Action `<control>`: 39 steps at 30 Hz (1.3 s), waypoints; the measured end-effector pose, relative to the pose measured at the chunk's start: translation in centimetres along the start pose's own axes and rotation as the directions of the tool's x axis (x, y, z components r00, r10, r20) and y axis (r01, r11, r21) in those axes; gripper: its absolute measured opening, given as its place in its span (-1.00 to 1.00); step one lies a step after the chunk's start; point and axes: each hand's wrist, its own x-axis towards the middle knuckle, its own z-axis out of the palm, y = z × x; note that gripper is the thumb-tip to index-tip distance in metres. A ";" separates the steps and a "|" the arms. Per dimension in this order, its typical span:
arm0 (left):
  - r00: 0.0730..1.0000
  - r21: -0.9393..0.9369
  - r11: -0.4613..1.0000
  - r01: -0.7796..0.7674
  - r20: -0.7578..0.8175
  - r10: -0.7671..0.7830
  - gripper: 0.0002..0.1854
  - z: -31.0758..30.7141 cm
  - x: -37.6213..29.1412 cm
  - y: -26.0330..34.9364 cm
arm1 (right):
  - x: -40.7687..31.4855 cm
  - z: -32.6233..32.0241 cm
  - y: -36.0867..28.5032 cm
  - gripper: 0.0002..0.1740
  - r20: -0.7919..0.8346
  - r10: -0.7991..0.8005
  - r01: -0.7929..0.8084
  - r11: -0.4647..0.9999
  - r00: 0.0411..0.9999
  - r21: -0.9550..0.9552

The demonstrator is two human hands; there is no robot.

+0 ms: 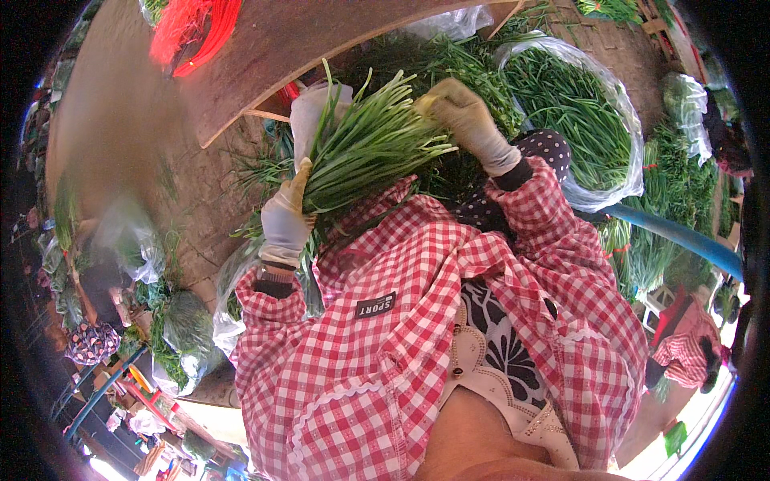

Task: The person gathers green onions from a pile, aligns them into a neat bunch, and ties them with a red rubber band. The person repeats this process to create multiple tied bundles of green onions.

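My left hand (286,219), in a pale work glove with tan fingers, grips a thick bunch of green garlic chives (367,156) over my lap. The bunch fans out up and to the right, with its pale stem ends spread apart. My right hand (472,126), gloved too, is curled at the stem-end side of the bunch. Blur at its fingertips hides whether it pinches a stem. Loose chives (439,60) lie in a heap beyond my hands. To the right, a clear plastic bag (628,144) holds cut chives (565,114).
A brown tabletop (289,36) curves across the upper left, bearing red ties (210,36). A blue pole (680,237) runs at the right. Tied green bundles (649,252) and a person in a red checked top (686,355) are beyond. Filled plastic bags (186,330) stand at left.
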 end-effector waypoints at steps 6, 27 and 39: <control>0.994 -0.007 0.996 0.088 0.059 -0.087 -0.05 -0.2 -0.2 0.2 | -0.1 -7.9 -1.4 -0.78 -0.211 -0.160 0.252 0.798 0.964 0.548; 0.999 -0.096 0.995 -0.005 -0.050 0.001 -0.07 0.2 -0.3 0.0 | 1.3 5.7 -1.8 -0.78 0.487 -0.147 0.506 0.343 0.861 -0.791; 0.995 0.213 0.973 -0.092 -0.021 0.098 -0.13 -0.5 -0.6 0.2 | -0.8 -9.2 -4.6 -0.74 -0.278 -0.111 0.231 0.864 0.954 0.448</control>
